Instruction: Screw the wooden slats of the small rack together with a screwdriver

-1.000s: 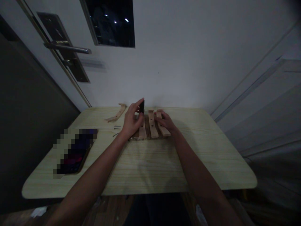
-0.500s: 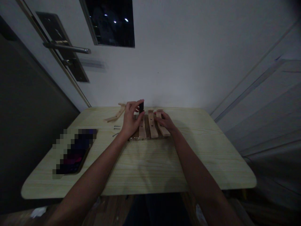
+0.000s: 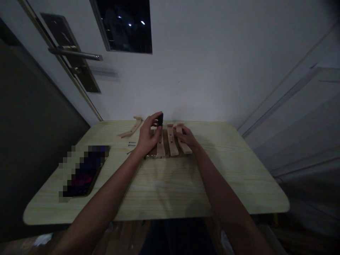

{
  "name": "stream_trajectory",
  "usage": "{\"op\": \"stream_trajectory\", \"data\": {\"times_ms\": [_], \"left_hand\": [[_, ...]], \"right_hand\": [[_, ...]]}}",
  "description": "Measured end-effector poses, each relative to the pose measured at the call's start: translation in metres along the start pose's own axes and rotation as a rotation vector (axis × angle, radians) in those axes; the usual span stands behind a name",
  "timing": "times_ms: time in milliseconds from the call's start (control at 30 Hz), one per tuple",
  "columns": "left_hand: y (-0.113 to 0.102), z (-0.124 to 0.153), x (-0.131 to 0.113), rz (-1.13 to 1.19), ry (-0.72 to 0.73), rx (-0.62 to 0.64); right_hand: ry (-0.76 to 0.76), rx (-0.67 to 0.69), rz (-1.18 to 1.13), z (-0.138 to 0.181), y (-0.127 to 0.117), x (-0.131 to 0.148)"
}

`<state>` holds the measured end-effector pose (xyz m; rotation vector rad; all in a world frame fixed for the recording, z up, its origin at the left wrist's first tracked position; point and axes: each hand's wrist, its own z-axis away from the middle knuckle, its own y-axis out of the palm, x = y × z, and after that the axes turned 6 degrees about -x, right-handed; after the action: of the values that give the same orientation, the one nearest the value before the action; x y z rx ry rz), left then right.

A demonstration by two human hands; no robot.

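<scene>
My left hand (image 3: 147, 136) pinches a small dark upright tool handle (image 3: 160, 119) above the leftmost wooden slat (image 3: 160, 147). Three pale slats lie side by side across a darker piece on the table (image 3: 170, 184); the middle slat (image 3: 172, 143) has small holes. My right hand (image 3: 186, 136) rests flat on the rightmost slat (image 3: 185, 145), fingers stretched out and pressing it down. Whatever sits under the tool's tip is hidden by my fingers.
A curved wooden piece (image 3: 132, 129) lies at the table's far left. A few small dark screws (image 3: 131, 144) lie beside my left wrist. A pixelated dark flat object (image 3: 84, 170) sits near the left edge. A wall and a door with a metal handle (image 3: 75, 54) stand behind.
My left fingers have shifted slightly round the dark handle, which stays over the same slat. The right hand has not moved.
</scene>
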<state>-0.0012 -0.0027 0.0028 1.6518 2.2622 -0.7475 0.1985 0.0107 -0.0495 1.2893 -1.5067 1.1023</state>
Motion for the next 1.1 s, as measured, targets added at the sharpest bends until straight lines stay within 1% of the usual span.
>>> {"op": "stream_trajectory", "data": {"times_ms": [267, 500, 667, 867, 1000, 1100], "left_hand": [[0.0009, 0.0001, -0.0001, 0.057, -0.03, 0.008], [-0.0001, -0.0016, 0.0025, -0.059, -0.014, -0.04], [0.0002, -0.0004, 0.0026, -0.038, -0.025, -0.036], [-0.0001, 0.0015, 0.0005, 0.031, -0.067, -0.002], [-0.001, 0.0011, -0.0016, 0.04, -0.042, 0.034], [-0.0012, -0.0002, -0.0016, 0.012, -0.007, 0.029]], "right_hand": [[-0.01, 0.0, 0.015, 0.0015, 0.0004, 0.0037], [0.006, -0.011, 0.022, 0.0035, 0.0005, 0.0095], [0.033, -0.024, 0.011, 0.0027, 0.0009, 0.0094], [0.025, -0.04, 0.01, 0.0016, 0.0014, 0.0074], [0.009, -0.029, -0.003, 0.0015, 0.001, 0.0054], [-0.004, -0.014, -0.004, 0.001, 0.0003, 0.0046]]}}
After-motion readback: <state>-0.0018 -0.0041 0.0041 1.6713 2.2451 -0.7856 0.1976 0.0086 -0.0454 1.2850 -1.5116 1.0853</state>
